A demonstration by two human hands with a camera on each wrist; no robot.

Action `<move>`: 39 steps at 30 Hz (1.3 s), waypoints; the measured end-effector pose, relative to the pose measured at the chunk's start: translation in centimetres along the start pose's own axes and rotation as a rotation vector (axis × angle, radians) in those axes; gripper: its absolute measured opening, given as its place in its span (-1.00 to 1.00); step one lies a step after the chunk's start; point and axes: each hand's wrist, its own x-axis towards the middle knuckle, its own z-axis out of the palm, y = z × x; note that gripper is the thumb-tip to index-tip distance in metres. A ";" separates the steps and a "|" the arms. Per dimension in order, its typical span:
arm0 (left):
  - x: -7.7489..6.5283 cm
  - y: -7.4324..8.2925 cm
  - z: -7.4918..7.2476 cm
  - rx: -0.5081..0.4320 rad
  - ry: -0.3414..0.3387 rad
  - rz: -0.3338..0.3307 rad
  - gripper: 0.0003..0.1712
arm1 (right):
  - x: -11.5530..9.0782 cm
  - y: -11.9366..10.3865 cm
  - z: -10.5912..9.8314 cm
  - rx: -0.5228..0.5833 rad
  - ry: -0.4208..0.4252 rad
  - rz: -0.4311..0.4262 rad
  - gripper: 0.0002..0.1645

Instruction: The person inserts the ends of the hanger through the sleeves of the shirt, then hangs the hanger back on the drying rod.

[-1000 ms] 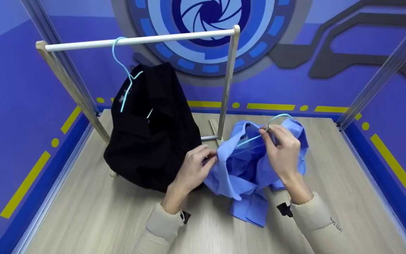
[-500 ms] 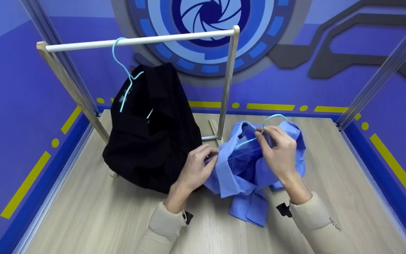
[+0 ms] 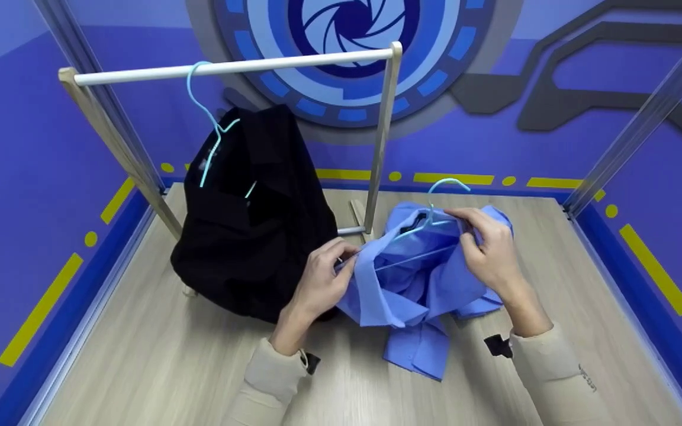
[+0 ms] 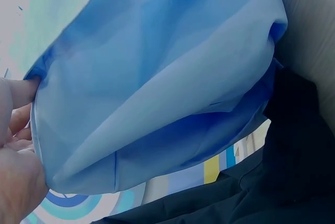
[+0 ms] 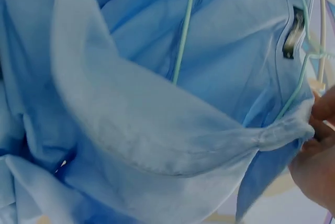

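A light blue collared shirt [image 3: 412, 272] is held up off the wooden floor on the right. Inside its neck opening is a mint-green wire hanger [image 3: 430, 216], its hook rising above the collar; the bottom bar shows inside the shirt in the right wrist view. My left hand [image 3: 320, 275] pinches the shirt's left shoulder near the collar. My right hand [image 3: 491, 248] pinches the collar edge on the other side; the right wrist view shows the gathered collar [image 5: 282, 130] between thumb and fingers. Cloth covers the hanger's ends.
Left of the shirt, a black garment [image 3: 252, 254] hangs by another mint-green hanger [image 3: 202, 106] from the white bar [image 3: 234, 66] of a wooden rack. The rack's right post [image 3: 383, 136] stands behind the shirt. Blue walls [image 3: 554, 154] enclose the floor [image 3: 554, 296].
My right hand has let go of the hanger, moved right and taken the collar edge. The hanger's hook has shifted left and up. My left hand stays on the shirt.
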 end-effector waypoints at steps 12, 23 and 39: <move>-0.1 -0.1 -0.5 -0.005 -0.002 -0.003 -0.90 | -0.6 1.3 -0.9 -0.026 -0.155 -0.075 -0.54; -0.1 0.2 -1.3 -0.064 -0.098 -0.069 -0.96 | -0.6 1.6 -0.8 -0.081 -0.041 -0.140 -0.72; -0.6 -1.0 -2.9 -0.057 -0.144 -0.052 -0.73 | -0.5 1.3 -1.7 -0.086 0.114 -0.062 -0.75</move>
